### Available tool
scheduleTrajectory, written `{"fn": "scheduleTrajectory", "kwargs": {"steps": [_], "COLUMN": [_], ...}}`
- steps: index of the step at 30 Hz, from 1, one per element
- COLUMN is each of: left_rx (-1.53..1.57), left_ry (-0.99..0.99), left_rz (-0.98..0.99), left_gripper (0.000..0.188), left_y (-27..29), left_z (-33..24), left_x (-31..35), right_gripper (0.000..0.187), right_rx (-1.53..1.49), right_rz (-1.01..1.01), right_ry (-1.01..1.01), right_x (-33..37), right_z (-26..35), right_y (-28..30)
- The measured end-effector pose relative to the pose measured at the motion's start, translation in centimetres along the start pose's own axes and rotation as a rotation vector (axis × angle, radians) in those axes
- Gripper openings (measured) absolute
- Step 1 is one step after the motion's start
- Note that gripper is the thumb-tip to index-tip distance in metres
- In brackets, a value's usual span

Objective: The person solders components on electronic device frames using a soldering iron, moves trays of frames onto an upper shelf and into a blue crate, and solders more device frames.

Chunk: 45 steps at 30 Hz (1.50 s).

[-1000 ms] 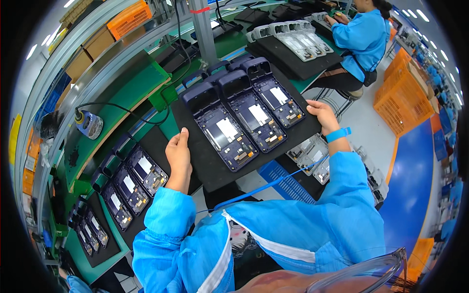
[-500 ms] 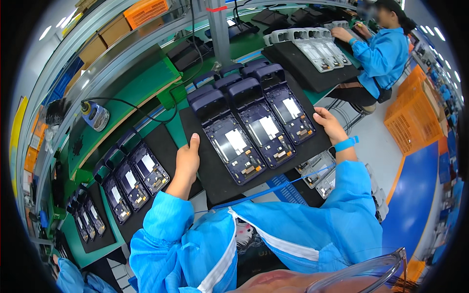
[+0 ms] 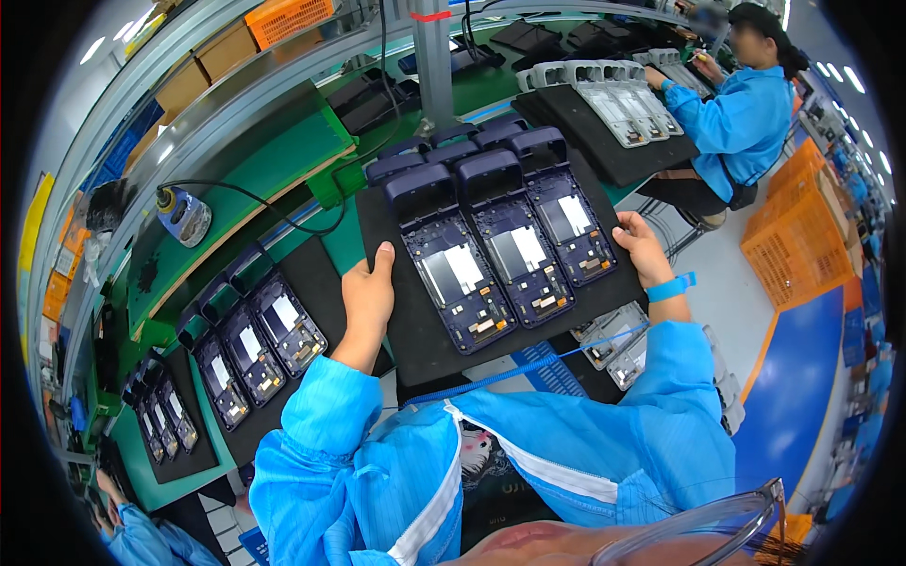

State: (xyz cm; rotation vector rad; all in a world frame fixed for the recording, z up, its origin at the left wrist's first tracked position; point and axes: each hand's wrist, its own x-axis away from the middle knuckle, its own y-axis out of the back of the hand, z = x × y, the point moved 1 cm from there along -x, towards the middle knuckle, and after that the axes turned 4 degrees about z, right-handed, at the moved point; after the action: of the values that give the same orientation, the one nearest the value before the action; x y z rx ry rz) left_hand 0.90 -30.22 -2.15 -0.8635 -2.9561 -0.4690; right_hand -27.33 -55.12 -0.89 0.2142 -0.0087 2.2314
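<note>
Between my two hands is a black foam board bearing several dark purple device housings with exposed circuit parts and white labels. My left hand grips the board's left edge, thumb on top. At the right edge, my right hand holds it with the thumb above and the other fingers partly hidden by the board. A blue band circles my right wrist. The housings lie side by side, their raised, hollow ends toward the far side, and more raised ends show behind the front three.
Left on the green bench, more purple housings lie on black boards. A bottle stands on the raised green shelf. A co-worker sits far right near grey housings. Below the board runs a blue coiled cord; orange crates stand right.
The board with its housings has shifted slightly to the right and turned a little in my hands. Both hands keep their hold on it.
</note>
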Motion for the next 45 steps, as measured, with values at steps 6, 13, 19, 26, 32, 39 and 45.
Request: {"fn": "scheduleTrajectory", "kwargs": {"steps": [6,13,19,26,32,39,45], "left_rx": [0.065,-0.100,-0.007,0.339,0.346,0.507,0.521], "left_ry": [0.025,0.101,0.330,0.439,0.442,0.272,0.268], "left_rz": [-0.031,-0.044,0.257,0.484,0.541,0.487,0.502], "left_gripper": [0.041,0.057,0.065,0.056,0.054,0.043,0.037], "left_y": [-0.1,-0.2,0.8,0.6,0.6,2.4,5.2], "left_z": [0.6,1.2,0.1,0.9,-1.3,-1.1,-6.1], "left_x": [0.3,-0.9,-1.2,-2.4,-2.3,0.0,3.5], "right_gripper": [0.023,0.044,0.077,0.069,0.071,0.070,0.047], "right_rx": [0.148,0.295,0.169,0.200,0.122,0.173,0.058], "right_rz": [-0.076,-0.127,0.108,0.125,0.111,0.098,0.122], "right_ry": [0.137,0.107,-0.091,-0.231,-0.259,-0.117,-0.052], "right_x": [-0.8,-3.9,-6.0,-7.1,-6.2,-3.6,1.1], "right_z": [0.8,-2.1,-1.1,-0.1,-0.4,0.4,3.9], "right_y": [-0.1,0.4,0.7,0.6,0.4,0.0,0.5]}}
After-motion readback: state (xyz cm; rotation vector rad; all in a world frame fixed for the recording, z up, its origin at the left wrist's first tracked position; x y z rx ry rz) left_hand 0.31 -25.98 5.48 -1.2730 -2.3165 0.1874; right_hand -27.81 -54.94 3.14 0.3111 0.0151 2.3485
